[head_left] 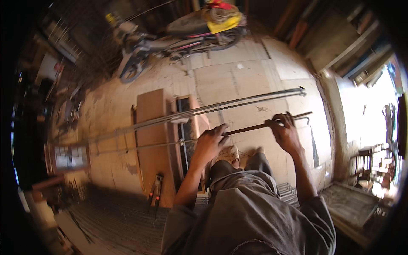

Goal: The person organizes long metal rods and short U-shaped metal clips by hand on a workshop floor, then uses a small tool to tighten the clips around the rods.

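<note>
A long frame of thin steel bars [238, 102], tied by cross loops at its left part, stretches from right of centre far to the left. Nearest me, a straight brown rod [248, 128] slants across in front of my body. My left hand [209, 143] closes on its left end; the lower bar of the frame also meets that hand. Farther along, the curled fingers of my right hand [284, 131] grip the same rod, whose tip sticks out to the right. Beside that tip shows a thin bar's hooked end [308, 120]. Finger contact is partly hidden.
The frame passes over a brown wooden bench [155, 123]. Long-handled cutters [155, 191] lie on its near end, beside a bed of many steel bars [110, 208]. A motorbike [182, 40] stands at the back. At lower right is a wooden tray [352, 202].
</note>
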`<state>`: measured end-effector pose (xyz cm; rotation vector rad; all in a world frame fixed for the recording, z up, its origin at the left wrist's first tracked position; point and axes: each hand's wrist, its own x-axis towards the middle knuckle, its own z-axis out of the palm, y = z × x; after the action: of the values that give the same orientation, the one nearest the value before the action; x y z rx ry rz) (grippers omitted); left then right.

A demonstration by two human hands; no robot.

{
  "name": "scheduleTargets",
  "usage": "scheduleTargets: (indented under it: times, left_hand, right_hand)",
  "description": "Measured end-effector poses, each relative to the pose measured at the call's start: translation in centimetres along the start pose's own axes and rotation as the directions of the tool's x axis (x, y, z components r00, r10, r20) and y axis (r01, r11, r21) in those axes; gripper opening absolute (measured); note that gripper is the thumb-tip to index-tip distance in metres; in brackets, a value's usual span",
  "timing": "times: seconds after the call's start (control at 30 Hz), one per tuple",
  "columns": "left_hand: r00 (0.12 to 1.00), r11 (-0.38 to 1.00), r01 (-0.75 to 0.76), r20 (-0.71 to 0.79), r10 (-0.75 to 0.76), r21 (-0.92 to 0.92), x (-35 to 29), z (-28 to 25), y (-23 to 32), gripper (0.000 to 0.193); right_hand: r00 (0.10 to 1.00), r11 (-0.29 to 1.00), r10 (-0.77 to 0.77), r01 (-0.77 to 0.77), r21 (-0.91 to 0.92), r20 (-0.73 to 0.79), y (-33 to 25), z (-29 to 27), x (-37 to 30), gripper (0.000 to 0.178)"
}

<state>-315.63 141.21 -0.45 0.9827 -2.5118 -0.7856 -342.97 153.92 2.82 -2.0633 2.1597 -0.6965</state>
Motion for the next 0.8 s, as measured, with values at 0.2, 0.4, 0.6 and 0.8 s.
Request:
scheduleTargets:
  times: [0.2, 0.4, 0.6, 0.8]
  left_hand:
    - [0.998, 0.992, -0.008, -0.064, 0.000, -0.126, 0.5, 1.1, 0.5, 0.018]
    - [0.999, 0.992, -0.018, -0.031, 0.014, -0.123, 0.7, 0.5, 0.2, 0.017]
    - [0.999, 0.997, 0.029, -0.019, -0.030, -0.067, 0.1, 0.0, -0.3, 0.017]
    - [0.995, 0.993, 0.095, 0.024, -0.093, -0.070, -0.1, -0.7, -0.3, 0.019]
  right_hand:
    - [0.998, 0.998, 0.034, -0.030, 0.056, -0.062, 0.6, 1.4, -1.6, 0.038]
    - [0.998, 0.999, 0.015, -0.012, 0.037, -0.063, 0.5, 1.2, -2.1, 0.032]
    - [0.997, 0.995, -0.066, 0.068, 0.073, -0.028, 1.0, 2.1, -1.5, 0.033]
    - [0.996, 0.993, -0.077, 0.080, 0.084, -0.041, 0.8, 2.7, -1.7, 0.034]
